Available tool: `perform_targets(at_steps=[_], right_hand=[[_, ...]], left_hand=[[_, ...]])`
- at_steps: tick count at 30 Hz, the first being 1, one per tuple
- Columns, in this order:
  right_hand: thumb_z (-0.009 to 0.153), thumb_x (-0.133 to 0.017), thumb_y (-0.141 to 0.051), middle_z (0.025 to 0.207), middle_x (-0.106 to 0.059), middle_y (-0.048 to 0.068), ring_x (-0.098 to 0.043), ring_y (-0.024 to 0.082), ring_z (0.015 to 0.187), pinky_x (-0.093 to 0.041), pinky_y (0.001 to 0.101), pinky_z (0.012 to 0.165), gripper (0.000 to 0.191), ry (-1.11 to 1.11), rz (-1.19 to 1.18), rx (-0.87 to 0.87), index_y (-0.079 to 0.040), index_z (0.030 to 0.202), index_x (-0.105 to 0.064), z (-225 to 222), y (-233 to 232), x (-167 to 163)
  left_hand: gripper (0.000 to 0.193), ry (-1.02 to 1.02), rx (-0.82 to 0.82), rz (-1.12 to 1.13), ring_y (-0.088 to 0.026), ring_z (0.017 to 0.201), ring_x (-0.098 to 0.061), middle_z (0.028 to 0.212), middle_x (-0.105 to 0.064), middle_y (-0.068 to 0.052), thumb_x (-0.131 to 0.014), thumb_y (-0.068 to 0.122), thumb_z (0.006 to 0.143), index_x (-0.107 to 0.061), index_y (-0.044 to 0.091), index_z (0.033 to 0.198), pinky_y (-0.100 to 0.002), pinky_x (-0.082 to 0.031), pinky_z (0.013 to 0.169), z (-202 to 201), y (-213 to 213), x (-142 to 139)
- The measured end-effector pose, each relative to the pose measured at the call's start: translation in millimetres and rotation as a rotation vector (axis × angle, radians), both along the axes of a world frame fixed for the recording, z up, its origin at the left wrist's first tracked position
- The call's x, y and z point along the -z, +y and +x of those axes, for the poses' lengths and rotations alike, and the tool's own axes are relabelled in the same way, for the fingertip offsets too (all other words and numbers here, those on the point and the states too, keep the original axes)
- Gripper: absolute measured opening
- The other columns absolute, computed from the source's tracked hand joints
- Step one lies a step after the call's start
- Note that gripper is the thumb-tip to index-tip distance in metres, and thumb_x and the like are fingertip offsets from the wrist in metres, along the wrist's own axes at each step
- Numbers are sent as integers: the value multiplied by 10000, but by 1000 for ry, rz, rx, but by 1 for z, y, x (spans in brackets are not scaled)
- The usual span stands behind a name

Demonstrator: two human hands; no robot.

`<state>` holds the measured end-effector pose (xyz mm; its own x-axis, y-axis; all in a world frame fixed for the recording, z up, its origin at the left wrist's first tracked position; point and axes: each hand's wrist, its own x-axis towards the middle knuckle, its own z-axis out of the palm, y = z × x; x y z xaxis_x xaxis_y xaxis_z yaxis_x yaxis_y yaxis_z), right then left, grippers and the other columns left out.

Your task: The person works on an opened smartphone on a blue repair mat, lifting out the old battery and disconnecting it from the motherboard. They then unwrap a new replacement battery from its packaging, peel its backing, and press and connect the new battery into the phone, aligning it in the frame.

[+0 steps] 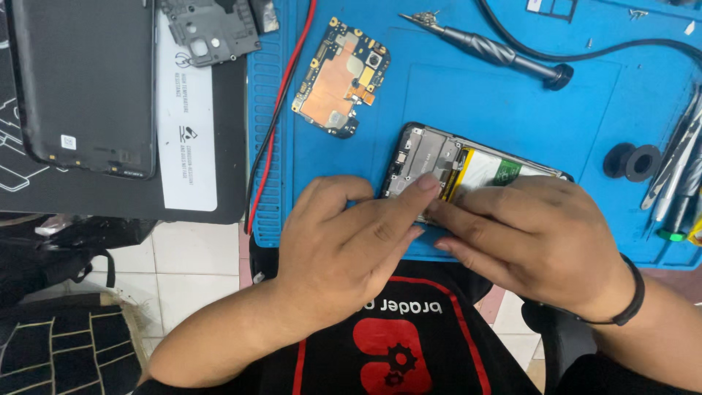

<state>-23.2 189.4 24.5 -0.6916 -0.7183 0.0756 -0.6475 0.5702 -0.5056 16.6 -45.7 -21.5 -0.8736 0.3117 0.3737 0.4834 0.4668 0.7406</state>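
Note:
An opened phone body [424, 157] lies on the blue work mat [512, 110], its metal frame and white battery [486, 170] showing. My left hand [344, 241] rests at the phone's near left edge, index finger stretched onto the frame beside the battery. My right hand [526, 234] covers the phone's near right part, fingertips meeting the left index finger at the frame's lower edge. Whether a small part sits between the fingers is hidden. The removed circuit board [340, 77] lies further back on the mat.
A black phone back cover [84, 84] and a black plastic bracket [212, 29] lie at the left. A soldering iron [490, 50] with cable lies at the back. Red and black wires [274, 124] run along the mat's edge. Tweezers and tools [676, 175] and a black ring [632, 161] sit right.

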Motion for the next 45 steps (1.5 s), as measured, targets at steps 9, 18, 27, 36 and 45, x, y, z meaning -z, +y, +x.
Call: perform_targets(at_steps=[9,18,27,36,45], right_hand=[[801,-820,-295,870,-620,17,-581,198,622,-457,360,546,337,146,120,-40,-127,1090,-781,5,0,-3],[818,-799,-332,931,-661,-6,-615,183,683,-462,334,595,324,182,68,-60,-142,1076,-751,1,3,-5],[809,-814,-383,899,-664,1,-640,198,670,-486,363,592,375,117,124,-112,-128,1077,-760,-2,2,-4],[838,-759,-428,956,-645,1,-615,180,691,-488,332,611,423,217,160,-160,-137,1146,-741,-2,7,-2],[831,-753,-518,973,-619,-27,-614,171,720,-492,333,636,458,190,141,-159,-173,1132,-737,-5,4,-4]], left_hand=[[563,-4,24,-16,-214,971,-543,1004,-697,42,-803,144,995,-541,109,1491,-337,-436,834,1,0,2],[558,15,-4,-29,-203,940,-535,944,-669,53,-785,122,1003,-533,111,1501,-329,-421,821,1,5,1],[590,5,-7,-30,-191,919,-547,923,-655,56,-799,133,991,-526,121,1515,-333,-432,841,1,5,1],[638,-36,15,-19,-204,965,-547,924,-657,43,-818,152,954,-521,121,1518,-339,-444,859,2,1,0],[651,-32,22,-4,-209,975,-555,950,-664,31,-814,148,960,-499,108,1528,-345,-445,867,2,-2,1]])
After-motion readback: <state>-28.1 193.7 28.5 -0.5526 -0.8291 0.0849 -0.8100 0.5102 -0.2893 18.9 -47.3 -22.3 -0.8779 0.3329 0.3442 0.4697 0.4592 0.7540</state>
